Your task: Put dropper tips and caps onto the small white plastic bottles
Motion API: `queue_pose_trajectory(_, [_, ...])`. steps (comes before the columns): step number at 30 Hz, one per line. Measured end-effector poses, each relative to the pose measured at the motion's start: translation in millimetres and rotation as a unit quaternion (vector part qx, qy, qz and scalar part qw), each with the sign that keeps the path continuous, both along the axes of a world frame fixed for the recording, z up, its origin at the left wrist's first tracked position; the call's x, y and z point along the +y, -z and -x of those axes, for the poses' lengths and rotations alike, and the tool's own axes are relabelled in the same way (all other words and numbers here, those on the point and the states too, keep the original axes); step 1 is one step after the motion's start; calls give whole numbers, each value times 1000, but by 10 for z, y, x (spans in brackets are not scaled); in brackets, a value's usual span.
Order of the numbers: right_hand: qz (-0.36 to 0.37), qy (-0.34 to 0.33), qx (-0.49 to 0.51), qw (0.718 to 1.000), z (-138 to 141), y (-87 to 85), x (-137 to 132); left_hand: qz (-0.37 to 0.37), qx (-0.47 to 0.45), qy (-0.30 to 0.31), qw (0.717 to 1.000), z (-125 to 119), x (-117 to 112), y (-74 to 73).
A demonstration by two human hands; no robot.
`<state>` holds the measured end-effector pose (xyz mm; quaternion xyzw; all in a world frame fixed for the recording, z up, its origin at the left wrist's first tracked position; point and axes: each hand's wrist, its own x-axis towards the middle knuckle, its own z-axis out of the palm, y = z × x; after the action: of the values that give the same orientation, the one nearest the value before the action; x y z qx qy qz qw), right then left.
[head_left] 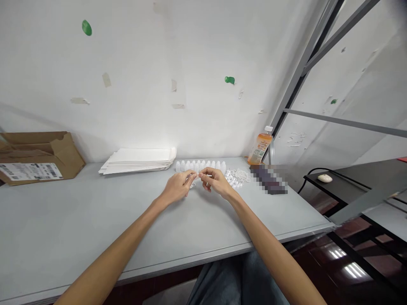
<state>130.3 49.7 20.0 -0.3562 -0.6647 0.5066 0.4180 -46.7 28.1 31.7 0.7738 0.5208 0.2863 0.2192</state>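
My left hand [179, 185] and my right hand [215, 181] meet above the table, fingertips pinched close together. Between them is a small whitish piece, too tiny to name; a thin white loop [192, 185] hangs under my left fingers. Just behind the hands stands a row of small white translucent bottle-like pieces [218, 165], partly covered by my fingers. To the right of my right hand lies a heap of small white and clear parts [237, 177], some looking like short cords.
A stack of white envelopes or sheets [140, 160] lies left of the row, with an opened cardboard box [41, 156] farther left. An orange drink bottle [260, 146] leans at the back right beside a blurred dark item [269, 179]. A white mouse [324, 178] rests on a separate dark table.
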Motion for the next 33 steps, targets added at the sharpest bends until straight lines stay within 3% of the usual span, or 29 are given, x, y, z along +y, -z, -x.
queue_pose_trajectory(10, [-1, -7, 10, 1000, -1, 12, -8, -15, 40, -48, 998, -5, -13, 2])
queue_pose_trajectory(16, [10, 30, 11, 999, 0, -9, -5, -106, 54, -40, 992, -4, -36, 12])
queue_pose_trajectory(22, [11, 49, 13, 999, -4, -24, 0, -151, 43, -15, 988, 5, -14, 87])
queue_pose_trajectory(33, [18, 25, 9, 999, -17, 1, 17, -59, -38, -20, 997, 1, 19, 41])
